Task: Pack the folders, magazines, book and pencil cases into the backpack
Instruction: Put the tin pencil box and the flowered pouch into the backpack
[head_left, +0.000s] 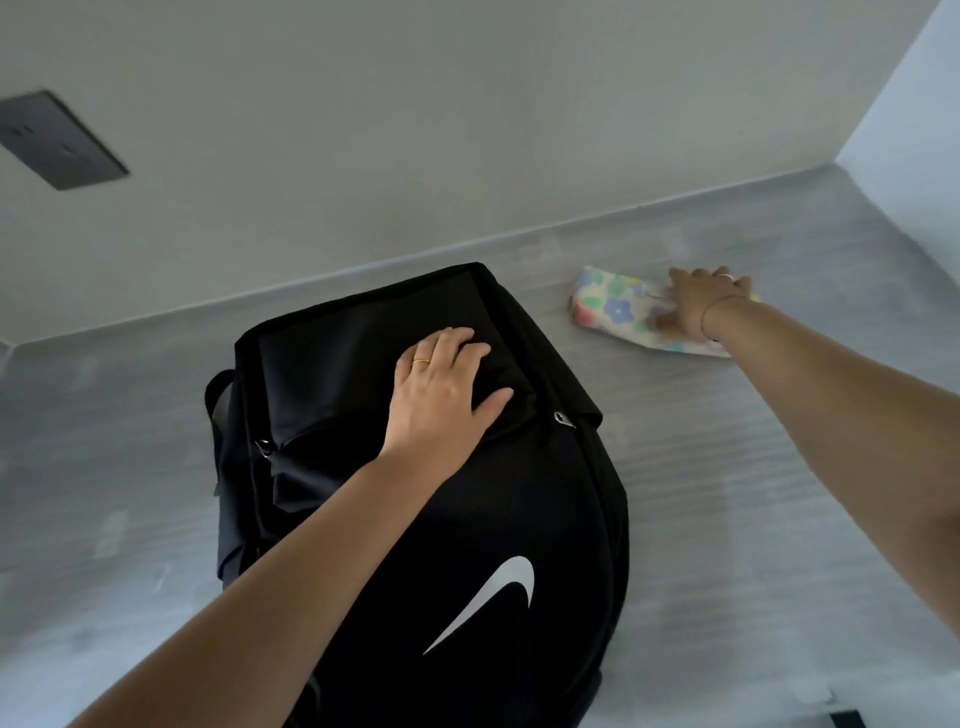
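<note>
A black backpack (519, 519) with a white swoosh logo stands in the middle of the grey table. My left hand (441, 389) rests flat on its top flap, fingers spread, pressing the fabric. To the right, near the wall, lies a floral pencil case (613, 306) with blue, green and pink flowers. My right hand (701, 306) lies over the right part of that case, fingers curled onto it. The backpack's inside is hidden, and no folders, magazines or book are in view.
The grey table (753, 467) meets a white wall at the back and another wall at the far right corner. A dark wall socket (57, 137) sits at upper left. A small black object (847, 719) shows at the bottom right edge.
</note>
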